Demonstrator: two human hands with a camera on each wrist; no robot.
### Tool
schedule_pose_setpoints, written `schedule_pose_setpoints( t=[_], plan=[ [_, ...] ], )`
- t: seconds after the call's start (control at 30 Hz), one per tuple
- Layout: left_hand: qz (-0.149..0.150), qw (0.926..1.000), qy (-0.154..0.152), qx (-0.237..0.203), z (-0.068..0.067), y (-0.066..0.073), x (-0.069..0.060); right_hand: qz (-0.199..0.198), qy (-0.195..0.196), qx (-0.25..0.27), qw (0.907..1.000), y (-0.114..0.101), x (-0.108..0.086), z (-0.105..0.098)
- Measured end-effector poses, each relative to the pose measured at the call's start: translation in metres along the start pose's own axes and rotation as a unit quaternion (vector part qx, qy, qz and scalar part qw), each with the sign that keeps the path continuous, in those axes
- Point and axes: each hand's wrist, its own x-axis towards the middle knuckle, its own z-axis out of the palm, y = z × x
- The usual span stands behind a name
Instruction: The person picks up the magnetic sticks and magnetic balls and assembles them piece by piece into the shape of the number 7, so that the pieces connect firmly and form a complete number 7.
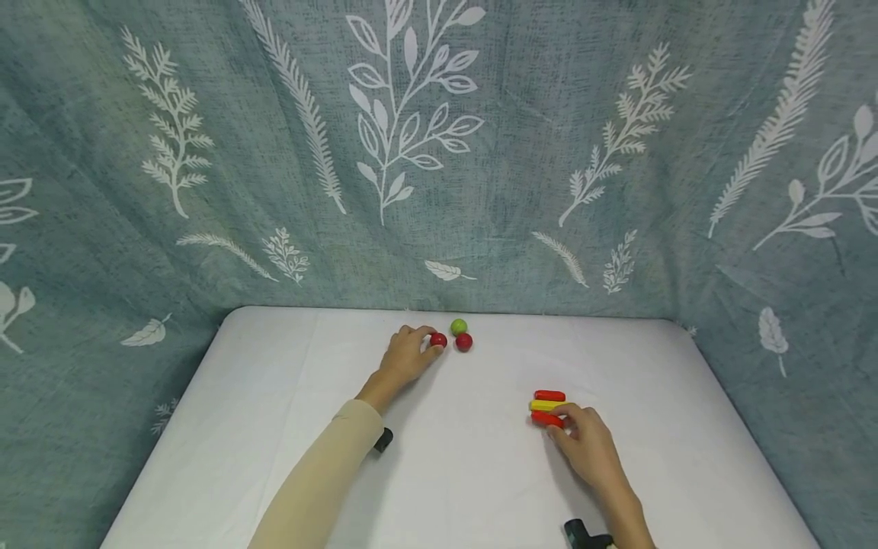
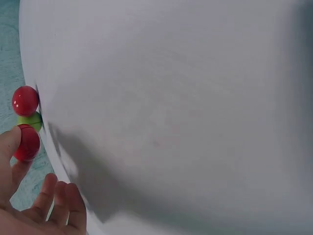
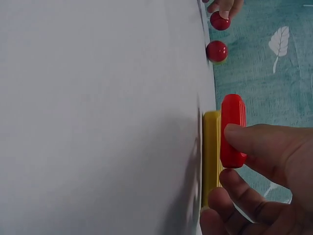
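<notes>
While left fingers (image 1: 421, 331) pinch a glossy red ball (image 1: 438, 340) near the bench's far edge (image 1: 343, 316) and right fingers (image 1: 571, 410) a ridged red bar (image 1: 545, 418), uneven release could roll the ball off.

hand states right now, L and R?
Left hand: closed, pinching a red ball between thumb and finger.
Right hand: closed, pinching a short red stick.
</notes>
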Motion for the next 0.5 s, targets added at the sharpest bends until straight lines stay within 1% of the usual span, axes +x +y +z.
schedule_pose_setpoints(
  t=[0.17, 0.3, 0.33, 0.4, 0.5],
  plan=[
    [0.003, 0.9999, 0.0, -0.014, -0.01, -0.01, -0.016, -0.04, 0.009, 0.026, 0.9988, -0.014, 0.005, 0.008],
    [0.002, 0.9998, -0.001, -0.022, -0.021, -0.017, -0.032, -0.081, 0.016, 0.048, 0.9954, -0.028, 0.013, 0.015],
    [0.003, 0.9997, -0.002, -0.023, -0.023, -0.019, -0.037, -0.086, 0.016, 0.05, 0.9949, -0.032, 0.015, 0.016],
    [0.006, 0.9997, -0.001, -0.025, -0.028, -0.022, -0.045, -0.086, 0.008, 0.055, 0.9948, -0.039, 0.02, 0.019],
    [0.012, 0.9996, 0.001, -0.026, -0.034, -0.028, -0.055, -0.074, -0.01, 0.061, 0.9954, -0.051, 0.028, 0.025]
  ],
)
